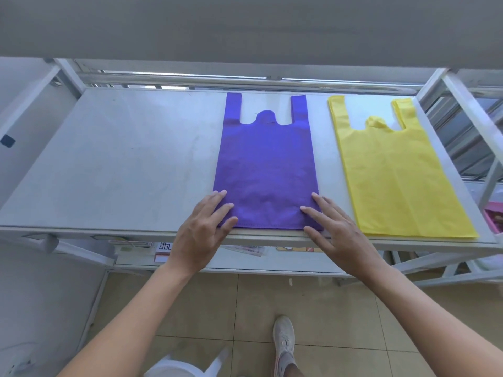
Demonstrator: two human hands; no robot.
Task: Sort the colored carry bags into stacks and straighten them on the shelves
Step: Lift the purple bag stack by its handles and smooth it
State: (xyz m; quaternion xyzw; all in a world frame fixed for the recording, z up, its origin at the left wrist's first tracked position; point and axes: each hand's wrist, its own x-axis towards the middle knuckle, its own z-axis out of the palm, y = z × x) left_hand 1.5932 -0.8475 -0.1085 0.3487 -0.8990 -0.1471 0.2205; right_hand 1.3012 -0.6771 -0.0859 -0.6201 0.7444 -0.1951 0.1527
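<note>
A purple bag (265, 164) is lying flat on the shelf (122, 164), its handles pointing away from the fingers. The left hand (201, 231) and right hand (337, 232) are pressing its two near corners, fingers straight and spread, gripping nothing. A yellow bag (400, 180) is lying just right of the right fingers.

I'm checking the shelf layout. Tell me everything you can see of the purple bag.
The purple bag is a vest-style carrier of matte, cloth-like material. It lies flat on the white shelf, its two handles toward the back and its stitched bottom hem along the front edge. The left hand and right hand rest straight fingers on its near corners.
</note>
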